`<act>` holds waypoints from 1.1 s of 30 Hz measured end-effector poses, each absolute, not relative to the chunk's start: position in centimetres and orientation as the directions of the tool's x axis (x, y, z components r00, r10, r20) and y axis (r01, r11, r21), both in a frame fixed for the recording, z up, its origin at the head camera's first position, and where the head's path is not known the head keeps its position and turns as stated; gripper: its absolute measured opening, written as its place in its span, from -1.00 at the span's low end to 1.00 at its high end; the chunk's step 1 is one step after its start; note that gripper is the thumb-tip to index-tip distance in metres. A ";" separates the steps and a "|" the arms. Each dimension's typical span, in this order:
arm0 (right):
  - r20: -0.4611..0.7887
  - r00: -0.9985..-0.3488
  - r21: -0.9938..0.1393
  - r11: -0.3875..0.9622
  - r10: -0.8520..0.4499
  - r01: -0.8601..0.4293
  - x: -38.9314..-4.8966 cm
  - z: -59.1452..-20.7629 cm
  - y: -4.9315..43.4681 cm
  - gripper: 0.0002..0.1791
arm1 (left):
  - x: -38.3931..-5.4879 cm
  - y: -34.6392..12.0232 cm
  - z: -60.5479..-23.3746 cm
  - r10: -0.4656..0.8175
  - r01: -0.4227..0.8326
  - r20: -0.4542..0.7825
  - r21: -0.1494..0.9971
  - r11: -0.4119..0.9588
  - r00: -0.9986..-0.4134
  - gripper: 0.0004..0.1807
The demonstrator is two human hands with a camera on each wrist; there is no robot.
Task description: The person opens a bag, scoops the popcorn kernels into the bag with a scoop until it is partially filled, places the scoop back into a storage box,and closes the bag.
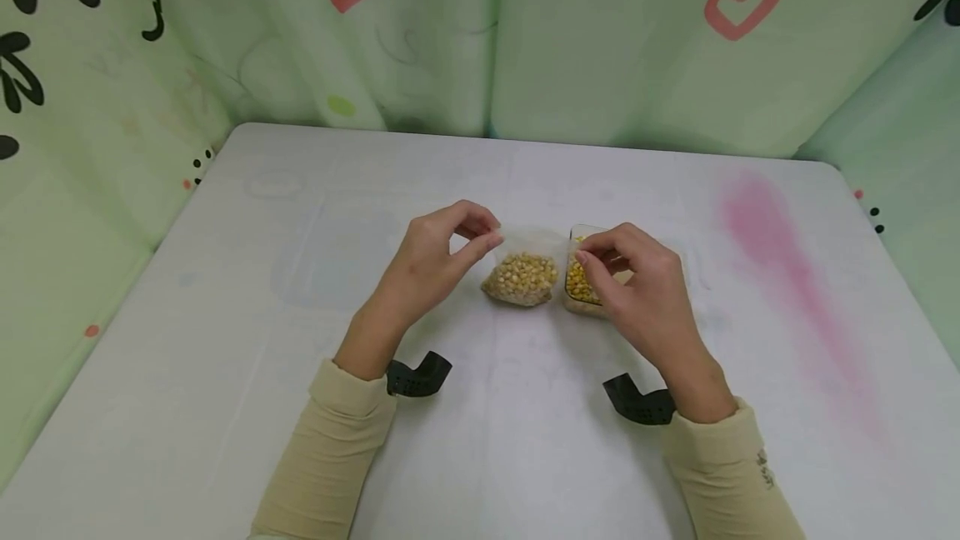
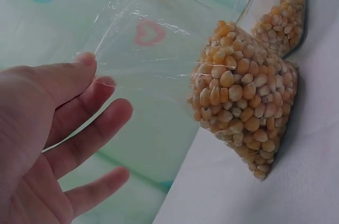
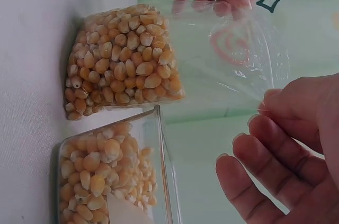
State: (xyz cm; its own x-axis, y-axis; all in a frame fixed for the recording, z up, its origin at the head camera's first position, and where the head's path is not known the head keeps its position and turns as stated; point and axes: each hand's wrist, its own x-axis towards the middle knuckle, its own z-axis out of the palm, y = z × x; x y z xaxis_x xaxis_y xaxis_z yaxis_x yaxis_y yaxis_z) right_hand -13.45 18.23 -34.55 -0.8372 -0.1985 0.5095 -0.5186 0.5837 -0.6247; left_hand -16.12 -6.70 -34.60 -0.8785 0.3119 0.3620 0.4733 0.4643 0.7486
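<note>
A clear plastic bag [image 1: 525, 276] stands on the table, its lower half filled with dried corn kernels [image 2: 246, 89]. My left hand [image 1: 442, 261] pinches one upper corner of the bag between thumb and forefinger. At the opposite corner my right hand [image 1: 637, 286] pinches the edge, the other fingers spread loosely in the right wrist view. Between both hands the bag's top is drawn out wide and see-through. Close to the bag's right side is a clear rectangular container [image 3: 164, 166] holding more corn kernels, with a pale flat piece [image 3: 124, 211] among them. My right hand partly covers this container in the head view.
The white table [image 1: 225, 407] carries a pink smear [image 1: 795, 273] on its right side. Green curtains [image 1: 600, 48] with printed hearts hang behind and along the sides. Black wrist straps [image 1: 420, 375] project inward from both wrists.
</note>
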 end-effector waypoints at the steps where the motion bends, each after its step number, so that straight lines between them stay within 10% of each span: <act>1: 0.508 -0.839 -0.629 0.582 -0.196 -0.516 -13.4 -34.5 18.2 -0.92 | -16.1 -6.7 -34.6 0.307 0.469 0.360 0.751 0.465 -0.881 -0.86; 33: 0.469 -0.853 -0.643 0.574 -0.229 -0.508 -13.5 -34.8 17.8 -0.89 | -16.0 -6.2 -34.8 0.357 0.539 0.409 0.705 0.460 -0.840 -0.90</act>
